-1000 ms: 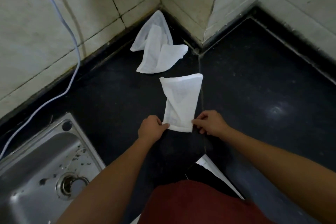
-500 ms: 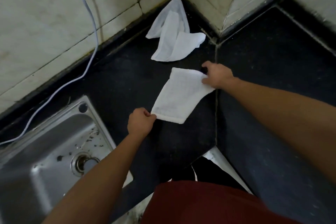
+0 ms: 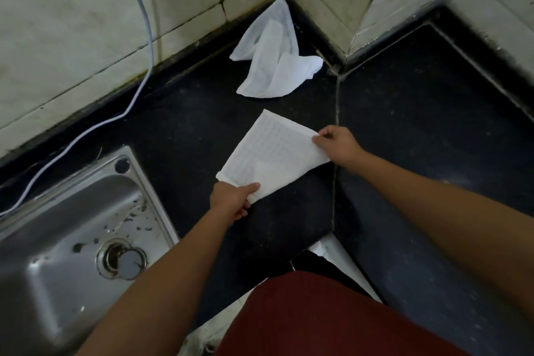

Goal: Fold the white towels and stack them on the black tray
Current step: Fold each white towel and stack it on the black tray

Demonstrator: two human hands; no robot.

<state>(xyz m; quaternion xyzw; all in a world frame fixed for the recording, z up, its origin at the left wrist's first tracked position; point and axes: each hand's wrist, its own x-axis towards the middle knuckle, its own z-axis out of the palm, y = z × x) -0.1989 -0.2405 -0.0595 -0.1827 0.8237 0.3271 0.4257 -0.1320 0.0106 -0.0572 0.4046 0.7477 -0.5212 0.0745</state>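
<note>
A partly folded white towel (image 3: 274,153) lies flat on the black countertop (image 3: 419,113). My left hand (image 3: 232,199) pinches its near left corner. My right hand (image 3: 338,144) pinches its right edge. A second white towel (image 3: 274,61) lies crumpled in the corner against the tiled wall, apart from both hands. No black tray is in view.
A steel sink (image 3: 66,240) with a drain sits at the left. A white cable (image 3: 138,37) runs down the tiled wall onto the counter. The counter's front edge (image 3: 341,257) shows near my red-clothed body.
My right hand moved from the towel's near corner up to its far right edge, and the towel turned to lie diagonally. My left hand kept its grip on the near corner.
</note>
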